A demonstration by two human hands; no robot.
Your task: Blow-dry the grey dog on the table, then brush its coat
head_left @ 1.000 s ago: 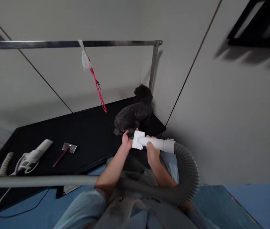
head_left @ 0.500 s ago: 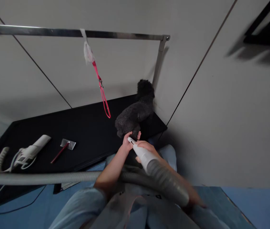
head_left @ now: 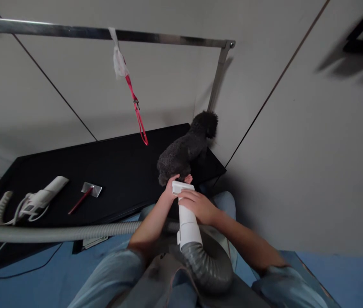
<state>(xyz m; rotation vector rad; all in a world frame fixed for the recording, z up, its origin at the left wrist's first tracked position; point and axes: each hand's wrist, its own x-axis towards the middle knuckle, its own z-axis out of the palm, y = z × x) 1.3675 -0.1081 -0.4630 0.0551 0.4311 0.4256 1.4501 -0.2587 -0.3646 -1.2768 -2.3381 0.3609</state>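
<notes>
Your right fingers (head_left: 187, 196) close around the nozzle (head_left: 187, 215), probably light, stiff, best held mid-length; your left hand's (head_left: 170, 188) grip I cannot tell.

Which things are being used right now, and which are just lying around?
Being used:
dog
left hand, at the dog's rear
right hand, holding the white nozzle
grey hose, joined to the nozzle

Not being used:
brush and white tool, on the table
red leash, hanging up

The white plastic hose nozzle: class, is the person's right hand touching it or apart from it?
Touching: the head view shows the right hand laid across the white plastic hose nozzle, its fingers covering part of it.
</notes>
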